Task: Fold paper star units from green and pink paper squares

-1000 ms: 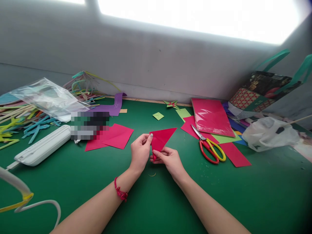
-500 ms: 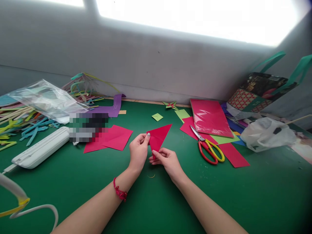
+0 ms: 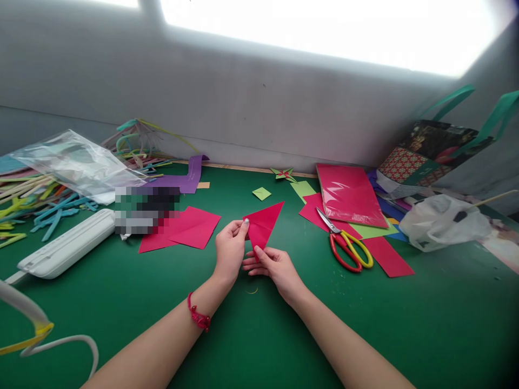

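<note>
Red paper triangle [image 3: 263,224]: being held just above the green table [image 3: 284,335], centre. Left hand [image 3: 229,253] is pinching its left corner; right hand [image 3: 273,266] is gripping its lower tip. Scissors [image 3: 346,246] are lying near, right; red sheets [image 3: 184,229] lying left.

Red paper triangle [image 3: 263,224] slightly nearer, narrower.

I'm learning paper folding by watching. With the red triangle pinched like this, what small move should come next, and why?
Probably press the fold flat: the left hand pinches the red paper triangle at its left corner, the right hand pinches its bottom tip, and it is raised off the green table.
</note>
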`<state>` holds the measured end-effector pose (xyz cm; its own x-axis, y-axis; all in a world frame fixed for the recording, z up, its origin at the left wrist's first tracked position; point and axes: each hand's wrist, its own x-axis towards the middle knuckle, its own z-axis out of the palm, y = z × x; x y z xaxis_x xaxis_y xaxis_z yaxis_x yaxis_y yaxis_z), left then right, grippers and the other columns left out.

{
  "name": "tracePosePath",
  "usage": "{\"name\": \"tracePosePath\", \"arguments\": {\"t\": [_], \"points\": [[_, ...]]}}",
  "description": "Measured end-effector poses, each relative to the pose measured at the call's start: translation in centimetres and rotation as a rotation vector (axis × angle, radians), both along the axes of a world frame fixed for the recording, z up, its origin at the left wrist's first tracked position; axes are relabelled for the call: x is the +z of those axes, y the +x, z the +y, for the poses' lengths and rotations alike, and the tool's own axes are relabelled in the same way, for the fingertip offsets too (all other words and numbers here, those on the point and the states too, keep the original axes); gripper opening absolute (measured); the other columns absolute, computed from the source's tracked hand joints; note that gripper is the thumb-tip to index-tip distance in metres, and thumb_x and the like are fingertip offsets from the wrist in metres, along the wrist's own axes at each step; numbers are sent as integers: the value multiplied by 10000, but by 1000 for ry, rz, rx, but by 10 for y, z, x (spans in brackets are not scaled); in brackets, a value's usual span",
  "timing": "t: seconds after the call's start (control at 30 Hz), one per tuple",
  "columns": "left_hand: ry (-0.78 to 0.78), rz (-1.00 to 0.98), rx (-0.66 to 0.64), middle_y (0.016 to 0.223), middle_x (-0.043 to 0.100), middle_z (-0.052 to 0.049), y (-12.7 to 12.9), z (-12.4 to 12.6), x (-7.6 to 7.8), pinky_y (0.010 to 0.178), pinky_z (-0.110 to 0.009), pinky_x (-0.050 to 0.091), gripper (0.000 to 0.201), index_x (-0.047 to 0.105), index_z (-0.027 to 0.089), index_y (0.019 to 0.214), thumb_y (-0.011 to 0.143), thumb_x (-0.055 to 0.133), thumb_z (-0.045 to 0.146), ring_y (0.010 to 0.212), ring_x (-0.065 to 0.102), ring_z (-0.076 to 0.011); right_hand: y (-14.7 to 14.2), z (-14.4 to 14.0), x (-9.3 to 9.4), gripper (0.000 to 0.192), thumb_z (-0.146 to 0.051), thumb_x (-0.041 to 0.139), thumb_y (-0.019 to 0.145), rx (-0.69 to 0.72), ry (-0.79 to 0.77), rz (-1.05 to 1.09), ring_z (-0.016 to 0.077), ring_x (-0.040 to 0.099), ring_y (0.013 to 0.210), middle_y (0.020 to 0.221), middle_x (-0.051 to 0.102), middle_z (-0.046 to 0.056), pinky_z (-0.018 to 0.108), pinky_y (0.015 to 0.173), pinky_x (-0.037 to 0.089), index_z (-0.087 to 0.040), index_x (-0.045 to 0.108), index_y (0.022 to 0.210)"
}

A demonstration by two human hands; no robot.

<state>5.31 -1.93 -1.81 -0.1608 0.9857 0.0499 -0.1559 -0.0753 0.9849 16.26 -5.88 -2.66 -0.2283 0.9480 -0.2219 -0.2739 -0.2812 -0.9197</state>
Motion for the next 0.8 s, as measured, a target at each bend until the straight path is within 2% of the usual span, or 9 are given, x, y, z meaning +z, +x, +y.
{"name": "tracePosePath", "arguments": {"t": [0.13,0.37,0.67,0.8], "points": [[-11,-20,17,612,553,9,1,1,-1,626,-254,453,240,566,160,732,739,536,398,587,527,-118,1,0,-1,395,-471,567,701,-16,3,-22,180,642,623,675,665,108,301,623,516,-89,636,777],[-23,-46,21,606,550,11,1,1,-3,636,-270,465,254,571,160,720,725,543,413,576,524,-118,2,2,-3,342,-440,572,709,-50,34,-90,131,602,490,575,643,59,232,491,490,-106,631,756],[-30,-19,19,654,594,-11,2,3,-5,590,-242,447,283,579,151,755,724,535,429,598,544,-127,-1,0,-2,310,-422,609,679,-54,56,-117,162,626,531,604,658,80,268,526,515,-118,564,641],[7,47,-13,628,592,-1,1,1,1,552,-219,423,279,580,159,741,736,521,431,581,539,-121,2,-1,1,345,-460,581,690,-2,35,-178,181,633,585,657,662,88,263,498,511,-118,588,732]]}}
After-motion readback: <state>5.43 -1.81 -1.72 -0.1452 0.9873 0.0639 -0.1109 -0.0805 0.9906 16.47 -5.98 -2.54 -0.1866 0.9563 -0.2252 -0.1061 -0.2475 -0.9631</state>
